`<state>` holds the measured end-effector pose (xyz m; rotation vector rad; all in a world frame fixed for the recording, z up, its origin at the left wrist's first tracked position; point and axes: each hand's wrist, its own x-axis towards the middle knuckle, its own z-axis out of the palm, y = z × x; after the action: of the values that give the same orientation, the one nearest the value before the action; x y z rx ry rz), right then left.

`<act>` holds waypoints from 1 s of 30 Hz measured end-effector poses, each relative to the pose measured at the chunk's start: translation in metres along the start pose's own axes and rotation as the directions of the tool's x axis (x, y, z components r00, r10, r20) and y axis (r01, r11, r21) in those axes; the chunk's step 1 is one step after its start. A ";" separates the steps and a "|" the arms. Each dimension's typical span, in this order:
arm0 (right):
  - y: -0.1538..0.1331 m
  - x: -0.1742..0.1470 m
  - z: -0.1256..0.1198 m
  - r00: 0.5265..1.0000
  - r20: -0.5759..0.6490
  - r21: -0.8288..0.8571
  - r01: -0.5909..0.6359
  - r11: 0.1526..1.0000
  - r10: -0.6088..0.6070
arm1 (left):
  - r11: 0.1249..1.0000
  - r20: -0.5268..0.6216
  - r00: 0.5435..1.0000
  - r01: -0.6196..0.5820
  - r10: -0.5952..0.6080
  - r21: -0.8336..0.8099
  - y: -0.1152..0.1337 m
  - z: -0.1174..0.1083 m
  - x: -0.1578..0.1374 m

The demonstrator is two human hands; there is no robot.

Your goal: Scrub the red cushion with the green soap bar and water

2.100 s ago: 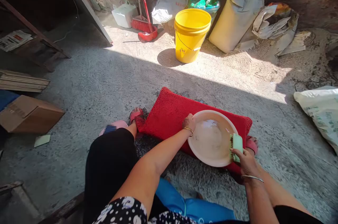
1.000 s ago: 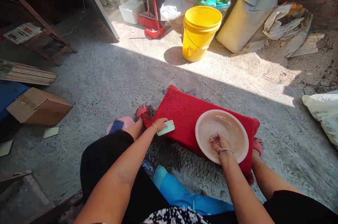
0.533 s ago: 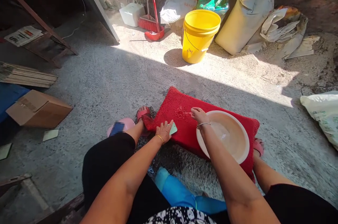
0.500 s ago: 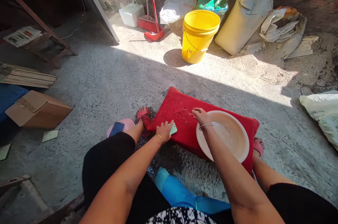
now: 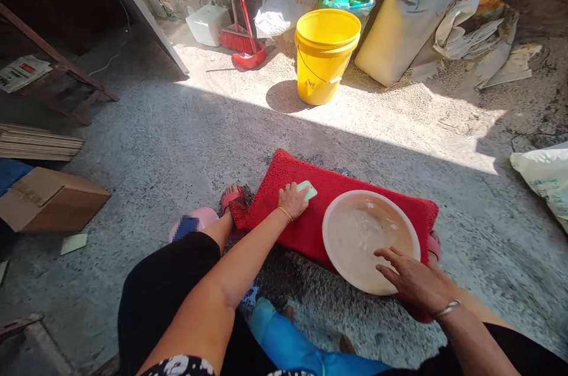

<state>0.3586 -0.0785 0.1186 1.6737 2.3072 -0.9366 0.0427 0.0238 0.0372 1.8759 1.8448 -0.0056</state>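
Note:
A red mat [image 5: 328, 193] lies on the concrete floor in front of me. A pale plastic basin [image 5: 370, 240] with a little water stands on the mat's right part. My left hand [image 5: 293, 200] grips a light green scrub brush [image 5: 307, 189] and presses it on the mat, left of the basin. My right hand [image 5: 415, 278] rests with spread fingers on the basin's near rim, holding nothing. Both wrists carry bangles.
A yellow bucket [image 5: 326, 55] stands in sunlight behind the mat, with sacks [image 5: 402, 15] and a red broom [image 5: 239, 39] by the brick wall. A cardboard box [image 5: 44, 198] and stacked boards [image 5: 35, 142] lie at left. A white sack [image 5: 544, 178] lies at right.
My right hand went from dipping in the basin to flicking water on the mat, then back to the basin's near rim. My left hand slid the brush forward across the mat.

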 end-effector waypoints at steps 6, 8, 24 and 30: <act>-0.007 0.013 0.010 0.996 0.025 -0.070 0.086 0.994 -0.085 | 0.813 -0.164 0.804 0.529 -0.572 -0.245 -0.047 -0.029 0.031; -0.006 0.011 0.011 0.994 0.051 -0.104 0.103 0.989 -0.098 | 0.747 -0.139 0.747 0.594 -0.650 -0.297 -0.055 -0.034 0.041; 0.022 0.001 0.019 0.986 -0.010 -0.031 0.168 0.985 -0.168 | 0.699 -0.118 0.717 0.608 -0.687 -0.378 -0.005 -0.018 0.080; 0.020 0.004 0.014 0.983 0.004 -0.015 0.184 0.983 -0.184 | 0.834 0.079 0.918 0.386 -0.388 -0.394 0.028 0.007 0.092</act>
<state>0.3717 -0.0794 0.0974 1.4713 2.4943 -0.9508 0.0783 0.1082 0.0089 1.2038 2.0158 0.2242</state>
